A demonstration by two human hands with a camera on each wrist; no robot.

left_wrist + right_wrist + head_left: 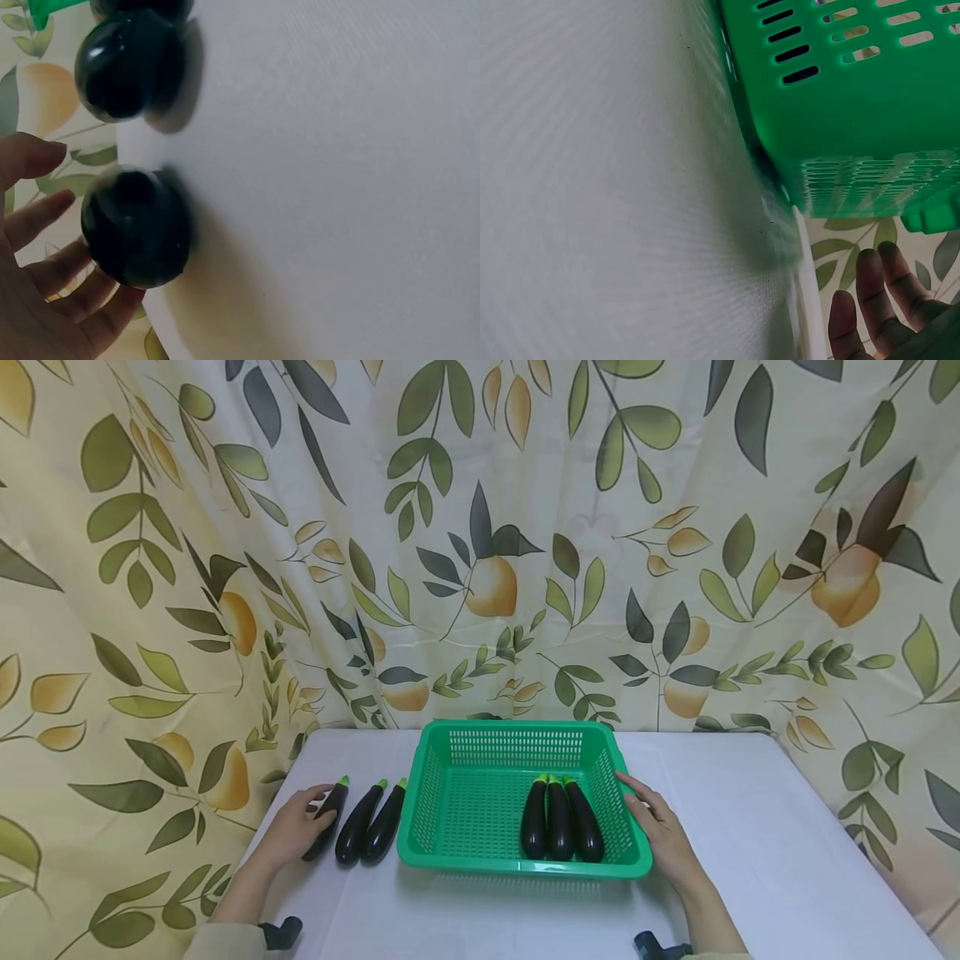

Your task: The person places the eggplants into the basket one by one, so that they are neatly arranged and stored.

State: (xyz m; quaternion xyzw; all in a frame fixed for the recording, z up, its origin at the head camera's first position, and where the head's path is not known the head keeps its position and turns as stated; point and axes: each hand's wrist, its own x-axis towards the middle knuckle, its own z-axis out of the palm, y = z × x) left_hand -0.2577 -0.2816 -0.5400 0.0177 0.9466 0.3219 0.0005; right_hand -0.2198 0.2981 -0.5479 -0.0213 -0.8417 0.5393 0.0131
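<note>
My left hand (298, 823) is at the leftmost eggplant (327, 820), its fingers reaching over the far side. In the left wrist view that eggplant (136, 227) lies beside the spread fingers (64, 266), with the thumb apart from it. Two more eggplants, a middle one (362, 823) and a right one (385, 823), lie between it and the green basket (525, 867). Three eggplants (558, 822) lie side by side in the basket's right part. At the basket's right rim is my right hand (663, 827), fingers extended; the right wrist view shows its fingers (874, 296) loosely spread.
A white cloth (750, 852) covers the table. Behind and to the left hangs a curtain (570, 643) printed with fruit and leaves. Black wrist mounts show at the left wrist (282, 933) and right wrist (660, 946).
</note>
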